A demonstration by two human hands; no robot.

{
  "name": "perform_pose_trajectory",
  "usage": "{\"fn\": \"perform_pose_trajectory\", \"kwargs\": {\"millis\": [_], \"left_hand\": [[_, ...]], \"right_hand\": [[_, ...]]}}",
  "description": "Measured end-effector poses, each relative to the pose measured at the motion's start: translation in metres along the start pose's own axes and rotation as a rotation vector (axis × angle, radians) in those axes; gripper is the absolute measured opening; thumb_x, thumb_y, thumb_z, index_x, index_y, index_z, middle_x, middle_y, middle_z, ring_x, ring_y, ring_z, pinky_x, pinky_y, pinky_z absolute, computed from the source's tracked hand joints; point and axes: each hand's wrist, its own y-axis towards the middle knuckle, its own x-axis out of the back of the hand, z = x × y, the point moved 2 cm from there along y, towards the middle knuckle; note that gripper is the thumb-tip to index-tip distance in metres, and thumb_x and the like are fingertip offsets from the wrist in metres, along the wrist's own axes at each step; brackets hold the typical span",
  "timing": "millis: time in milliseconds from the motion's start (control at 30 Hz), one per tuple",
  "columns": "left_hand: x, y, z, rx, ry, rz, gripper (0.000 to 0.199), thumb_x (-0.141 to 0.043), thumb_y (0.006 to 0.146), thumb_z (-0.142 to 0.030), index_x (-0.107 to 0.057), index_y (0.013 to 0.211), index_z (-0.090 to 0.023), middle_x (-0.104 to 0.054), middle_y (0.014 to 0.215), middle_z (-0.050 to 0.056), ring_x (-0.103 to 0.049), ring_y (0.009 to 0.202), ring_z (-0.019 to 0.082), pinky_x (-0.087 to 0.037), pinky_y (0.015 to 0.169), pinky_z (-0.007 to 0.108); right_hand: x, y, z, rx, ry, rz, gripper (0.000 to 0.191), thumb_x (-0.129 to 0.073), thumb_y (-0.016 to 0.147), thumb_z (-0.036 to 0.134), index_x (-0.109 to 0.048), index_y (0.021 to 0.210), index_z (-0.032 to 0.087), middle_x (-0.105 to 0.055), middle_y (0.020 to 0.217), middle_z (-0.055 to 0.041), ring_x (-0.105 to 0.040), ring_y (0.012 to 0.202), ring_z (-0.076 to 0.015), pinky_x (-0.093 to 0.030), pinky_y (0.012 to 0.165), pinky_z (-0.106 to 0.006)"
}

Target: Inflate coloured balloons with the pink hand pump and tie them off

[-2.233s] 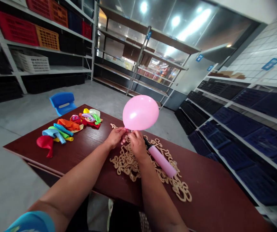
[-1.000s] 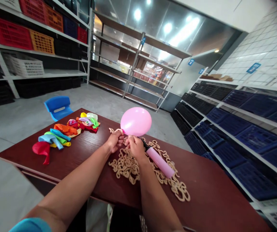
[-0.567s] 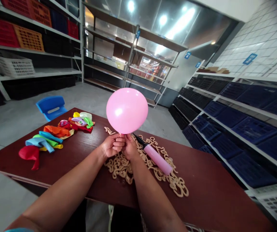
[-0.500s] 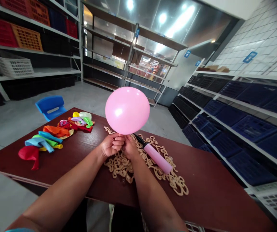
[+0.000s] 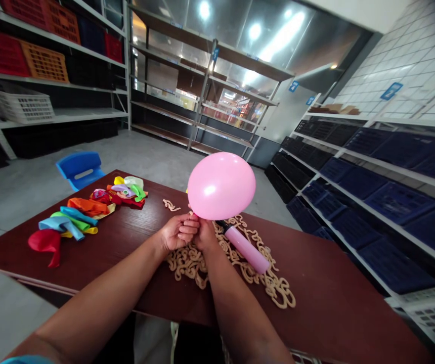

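A blown-up pink balloon [image 5: 222, 186] sits above my two hands, tilted to the right. My left hand [image 5: 180, 231] is closed, its fingers curled at the balloon's neck. Close beside it, my right hand [image 5: 205, 233] is also closed at the neck, with most of its fingers turned away from view. The neck itself is largely covered by the fingers. Under and behind the hands spreads a pile of tan, curly balloons [image 5: 189, 265]. On that pile lies a pink hand pump [image 5: 247, 248] with a black end, just right of my right hand.
Flat balloons in many colours [image 5: 84, 207] lie along the left of the dark red table [image 5: 327, 288]. A blue chair [image 5: 81, 169] stands behind the table's left edge. Shelves with crates [image 5: 377, 146] line the right side, and bare racks [image 5: 202, 96] stand at the back.
The pink balloon has tipped to the right and dropped a little. Both hands stay together at its neck, nearly in place.
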Motion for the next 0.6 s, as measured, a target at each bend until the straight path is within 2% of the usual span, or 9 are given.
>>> {"fn": "perform_pose_trajectory", "kwargs": {"millis": [133, 267, 433, 500, 600], "left_hand": [[-0.002, -0.001, 0.002, -0.011, 0.004, -0.057, 0.027, -0.044, 0.080, -0.016, -0.027, 0.059, -0.018, -0.021, 0.044, -0.007, -0.024, 0.029, 0.003, -0.017, 0.026, 0.013], [-0.002, -0.004, -0.002, -0.060, -0.018, -0.069, 0.029, -0.043, 0.080, -0.016, -0.026, 0.058, -0.019, -0.020, 0.044, -0.007, -0.025, 0.030, 0.003, -0.019, 0.027, 0.013], [0.000, -0.003, -0.010, -0.193, 0.008, -0.032, 0.021, -0.040, 0.083, -0.012, -0.033, 0.064, -0.016, -0.028, 0.049, -0.006, -0.028, 0.033, 0.002, -0.017, 0.029, 0.011], [0.004, -0.002, -0.015, -0.271, 0.090, -0.075, 0.018, -0.041, 0.083, -0.013, -0.036, 0.066, -0.015, -0.029, 0.050, -0.007, -0.027, 0.033, 0.001, -0.015, 0.029, 0.011], [0.010, 0.000, -0.022, -0.393, 0.310, -0.222, 0.016, -0.046, 0.080, -0.017, -0.039, 0.067, -0.015, -0.028, 0.049, -0.007, -0.023, 0.032, 0.001, -0.011, 0.031, 0.012]], "right_hand": [[-0.002, -0.003, 0.002, -0.135, -0.157, 0.127, 0.037, -0.044, 0.075, 0.051, -0.061, 0.081, 0.019, -0.062, 0.071, -0.0035, -0.057, 0.070, -0.0154, -0.048, 0.059, -0.027], [-0.003, -0.003, -0.004, -0.173, -0.159, 0.155, 0.044, -0.041, 0.075, 0.058, -0.059, 0.086, 0.020, -0.062, 0.070, -0.0030, -0.057, 0.068, -0.0155, -0.047, 0.055, -0.026], [0.003, 0.002, -0.012, -0.104, -0.124, 0.088, 0.035, -0.052, 0.073, 0.050, -0.058, 0.091, 0.020, -0.061, 0.069, 0.0001, -0.052, 0.054, -0.0109, -0.040, 0.044, -0.021], [0.007, 0.004, -0.012, -0.069, -0.195, 0.036, 0.031, -0.058, 0.070, 0.046, -0.059, 0.085, 0.019, -0.056, 0.059, 0.0031, -0.045, 0.043, -0.0085, -0.033, 0.037, -0.019], [0.011, 0.004, -0.011, 0.024, -0.328, -0.063, 0.027, -0.061, 0.067, 0.045, -0.057, 0.075, 0.019, -0.048, 0.049, 0.0061, -0.038, 0.035, -0.0072, -0.026, 0.033, -0.020]]}}
